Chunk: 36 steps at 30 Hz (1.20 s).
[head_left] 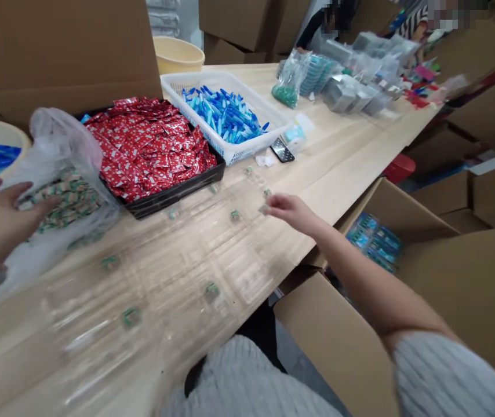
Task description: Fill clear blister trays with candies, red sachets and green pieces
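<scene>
My left hand [4,217] is at the left edge, fingers spread over a plastic bag [62,130] of small tan-and-green pieces [71,200]. My right hand [288,213] is pinched at the far right end of the clear plastic trays [178,255], beside a small green piece [266,192]; the fingertips hold something I cannot make out. Small green pieces sit in several of the trays, among them one at the front [131,317] and another near the middle [235,215]. The trays are blurred.
Behind the trays are a black box of red packets [147,145], a white basket [241,152] of blue items and a phone [282,150]. Bagged goods [343,87] lie farther back near people. An open carton [321,336] stands right of the wooden table [330,174].
</scene>
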Tool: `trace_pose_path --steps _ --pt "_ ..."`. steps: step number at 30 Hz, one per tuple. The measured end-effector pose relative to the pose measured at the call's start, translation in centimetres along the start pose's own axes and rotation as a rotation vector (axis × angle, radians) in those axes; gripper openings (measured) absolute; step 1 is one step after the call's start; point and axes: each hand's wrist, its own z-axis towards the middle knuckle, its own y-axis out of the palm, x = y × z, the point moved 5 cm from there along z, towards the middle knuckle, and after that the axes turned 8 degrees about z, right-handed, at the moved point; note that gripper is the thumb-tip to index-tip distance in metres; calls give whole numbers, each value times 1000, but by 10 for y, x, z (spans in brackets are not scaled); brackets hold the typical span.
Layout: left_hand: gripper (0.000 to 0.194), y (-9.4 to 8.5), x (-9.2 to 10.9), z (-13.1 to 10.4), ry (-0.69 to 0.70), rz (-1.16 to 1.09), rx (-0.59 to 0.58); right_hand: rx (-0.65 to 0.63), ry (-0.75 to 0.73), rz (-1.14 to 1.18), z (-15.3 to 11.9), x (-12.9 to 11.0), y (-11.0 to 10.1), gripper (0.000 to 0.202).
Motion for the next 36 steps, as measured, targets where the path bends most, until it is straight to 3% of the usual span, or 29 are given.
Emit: trace_pose_path --steps 1,3,7,9,11,17,27,32,36 --pt "50 0 12 -6 -4 59 62 -66 41 -59 -16 17 -10 19" --pt "45 4 42 -17 17 151 169 -199 37 -181 -39 38 -10 15" --pt "40 16 103 -40 229 193 253 -354 -149 -414 -53 46 21 12" --pt "38 16 122 -53 327 192 267 -406 -192 -522 -50 49 32 15" --pt "37 11 128 -64 347 186 273 -456 -211 -615 -47 54 39 17" --pt "34 -8 96 -77 245 206 286 -497 -255 -750 -40 61 45 19" --pt "35 -14 41 -78 146 171 275 -560 -271 -803 -39 49 55 15" --pt "35 -9 11 -69 106 37 285 -553 -358 -925 -50 48 62 19" --pt "31 -6 -10 -63 36 -175 285 -548 -361 -859 -47 41 58 20"
